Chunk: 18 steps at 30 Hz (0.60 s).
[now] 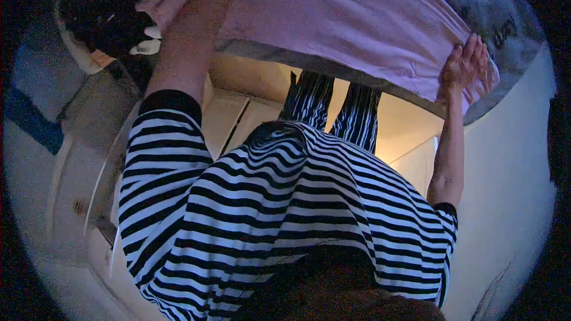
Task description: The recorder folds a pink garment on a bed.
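A pink cloth (339,6) lies stretched across a grey fabric-covered surface (267,52) in front of me, with light creases near its right end. My right hand (466,66) rests on the cloth's right end, fingers extended and lying over the fabric. My left forearm reaches up across the cloth's left part. The hand at its end is beyond the upper edge of the picture, so what it touches does not show.
A black animal with white paws (110,21), apparently a cat, is left of my left arm. Dark grey cloth (482,9) with a dark print lies beyond the pink one at the right. A pale wall (505,184) stands on my right. The light is dim.
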Each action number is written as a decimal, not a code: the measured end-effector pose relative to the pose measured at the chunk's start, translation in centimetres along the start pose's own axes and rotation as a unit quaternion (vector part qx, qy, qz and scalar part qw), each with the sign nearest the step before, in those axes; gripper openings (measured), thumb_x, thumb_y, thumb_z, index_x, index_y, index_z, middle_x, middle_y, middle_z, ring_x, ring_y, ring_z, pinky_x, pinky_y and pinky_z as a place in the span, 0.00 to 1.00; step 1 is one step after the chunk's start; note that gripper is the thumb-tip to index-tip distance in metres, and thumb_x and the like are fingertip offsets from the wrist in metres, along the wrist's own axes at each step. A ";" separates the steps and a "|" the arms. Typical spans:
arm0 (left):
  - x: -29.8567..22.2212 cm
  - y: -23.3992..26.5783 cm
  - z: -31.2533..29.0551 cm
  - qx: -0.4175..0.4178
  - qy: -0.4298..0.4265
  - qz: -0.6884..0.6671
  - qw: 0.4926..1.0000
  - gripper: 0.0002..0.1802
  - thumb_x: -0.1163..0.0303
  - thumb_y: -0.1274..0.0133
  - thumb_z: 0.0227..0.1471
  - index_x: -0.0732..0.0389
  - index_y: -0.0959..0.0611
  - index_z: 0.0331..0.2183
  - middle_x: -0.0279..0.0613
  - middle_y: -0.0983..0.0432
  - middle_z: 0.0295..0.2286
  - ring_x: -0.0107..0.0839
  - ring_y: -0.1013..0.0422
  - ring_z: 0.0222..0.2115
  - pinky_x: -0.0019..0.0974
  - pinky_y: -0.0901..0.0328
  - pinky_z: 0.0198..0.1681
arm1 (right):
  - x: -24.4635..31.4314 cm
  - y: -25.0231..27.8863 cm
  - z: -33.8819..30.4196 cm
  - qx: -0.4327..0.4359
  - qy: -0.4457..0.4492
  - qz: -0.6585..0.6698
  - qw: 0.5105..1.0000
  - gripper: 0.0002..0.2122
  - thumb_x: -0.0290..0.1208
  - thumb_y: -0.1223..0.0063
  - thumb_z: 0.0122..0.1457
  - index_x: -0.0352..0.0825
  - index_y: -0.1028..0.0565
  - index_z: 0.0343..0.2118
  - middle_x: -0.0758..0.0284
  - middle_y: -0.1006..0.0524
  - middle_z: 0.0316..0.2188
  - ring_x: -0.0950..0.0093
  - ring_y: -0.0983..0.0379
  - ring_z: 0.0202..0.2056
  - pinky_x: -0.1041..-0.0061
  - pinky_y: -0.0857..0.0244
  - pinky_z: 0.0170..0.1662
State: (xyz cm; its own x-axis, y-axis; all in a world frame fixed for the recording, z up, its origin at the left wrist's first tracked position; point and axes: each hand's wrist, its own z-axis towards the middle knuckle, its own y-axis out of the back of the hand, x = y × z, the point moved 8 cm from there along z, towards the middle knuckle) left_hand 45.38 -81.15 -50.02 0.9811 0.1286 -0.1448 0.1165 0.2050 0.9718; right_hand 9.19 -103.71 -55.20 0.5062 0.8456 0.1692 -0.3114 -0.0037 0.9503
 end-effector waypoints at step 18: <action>-30.9 -11.2 -1.1 0.001 -0.033 -0.145 0.989 0.24 0.55 0.53 0.52 0.49 0.28 0.51 0.39 0.39 0.57 0.37 0.47 0.60 0.54 0.60 0.63 | -0.2 -1.2 -1.1 0.003 -0.001 0.000 1.000 0.22 0.38 0.59 0.61 0.39 0.37 0.58 0.61 0.36 0.58 0.59 0.45 0.60 0.57 0.56 0.63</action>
State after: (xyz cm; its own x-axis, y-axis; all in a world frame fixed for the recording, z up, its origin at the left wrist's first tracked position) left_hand 13.59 -86.32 -56.65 0.9146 0.0009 -0.4044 0.3942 0.2217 0.8919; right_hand 8.61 -103.30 -56.62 0.5086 0.8442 0.1692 -0.3059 -0.0065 0.9521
